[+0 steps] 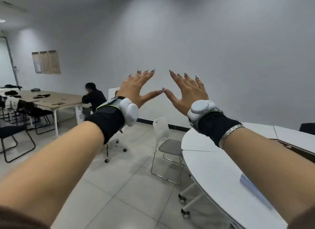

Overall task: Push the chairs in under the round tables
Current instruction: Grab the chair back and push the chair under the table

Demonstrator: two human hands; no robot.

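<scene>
Both my arms are stretched out in front of me at chest height. My left hand (136, 87) and my right hand (187, 90) are held up with fingers spread, backs toward me, thumb tips touching; neither holds anything. Below my right arm is a white round table (209, 162) on castor legs. A white chair with a grey seat (163, 136) stands at the table's left edge, its seat partly under the tabletop. A dark chair back (306, 128) shows behind the table at the far right.
A swivel chair on castors (112, 146) stands on the tiled floor, mostly hidden by my left wrist. At the left is a long wooden table (56, 99) with a seated person (94, 97) and black chairs (15, 135). A blue flat object (254, 187) lies on the round table.
</scene>
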